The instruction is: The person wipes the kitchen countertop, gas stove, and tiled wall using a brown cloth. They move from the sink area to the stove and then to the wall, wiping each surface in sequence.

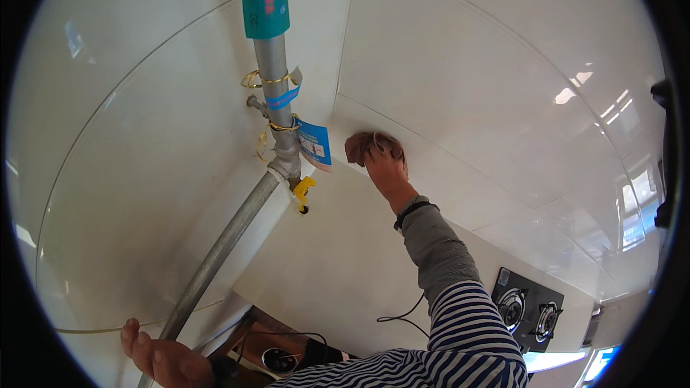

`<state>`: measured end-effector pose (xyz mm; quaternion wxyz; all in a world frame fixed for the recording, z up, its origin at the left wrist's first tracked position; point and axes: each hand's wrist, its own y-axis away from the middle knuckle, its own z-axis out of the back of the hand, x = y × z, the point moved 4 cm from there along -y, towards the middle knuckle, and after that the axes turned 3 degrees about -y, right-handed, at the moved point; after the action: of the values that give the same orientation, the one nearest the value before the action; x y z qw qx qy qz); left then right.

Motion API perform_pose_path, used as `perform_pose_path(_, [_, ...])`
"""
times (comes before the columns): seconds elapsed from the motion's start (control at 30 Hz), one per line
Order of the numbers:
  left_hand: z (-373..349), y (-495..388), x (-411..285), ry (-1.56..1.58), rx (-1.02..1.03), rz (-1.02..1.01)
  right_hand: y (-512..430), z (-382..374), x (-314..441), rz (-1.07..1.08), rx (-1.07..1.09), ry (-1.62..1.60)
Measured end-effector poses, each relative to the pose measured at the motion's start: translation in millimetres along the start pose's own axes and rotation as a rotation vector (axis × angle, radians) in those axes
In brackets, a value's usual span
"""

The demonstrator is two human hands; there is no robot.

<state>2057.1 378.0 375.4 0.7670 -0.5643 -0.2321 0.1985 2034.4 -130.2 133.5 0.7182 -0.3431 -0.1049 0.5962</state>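
Note:
My right hand [387, 171] grips a bunched brown cloth [372, 145] against the glossy white tiled wall [442, 91], just above the pale countertop [345, 242] near the corner. At lower left, my left hand [167, 358] has loosely bent fingers with no object seen in them. It crosses in front of a grey metal pipe [226, 248]; whether it touches the pipe cannot be told. Left of the cloth, the pipe joins an upright pipe [272, 59] at a fitting with a yellow valve handle [304, 187]. A blue printed tag [314, 143] hangs there on gold wire.
A teal printed sleeve [264, 0] wraps the upright pipe's top. A black gas cooktop [528, 310] with two burners sits at the counter's right. Below are a black cable [401, 315] and a brown wooden surface [261, 328] bearing a round dark item [279, 360].

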Motion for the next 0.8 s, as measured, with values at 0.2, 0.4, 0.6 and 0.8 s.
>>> perform_pose_path(0.2, [-0.1,12.6,10.3,0.148,-0.008,-0.094,62.3,-98.8,37.9,0.051,0.312,0.084])
perform_pose_path(0.4, [2.8,23.1,30.6,0.248,0.208,0.172,48.8,-124.3,38.9,0.066,0.539,0.106])
perform_pose_path(0.6, [0.8,-7.3,6.2,0.287,0.322,0.279,-40.7,-37.4,17.6,0.156,0.037,0.106])
perform_pose_path(0.8, [-9.8,-14.6,8.4,0.362,0.324,0.264,-159.1,88.4,-18.0,0.099,-0.022,0.106])
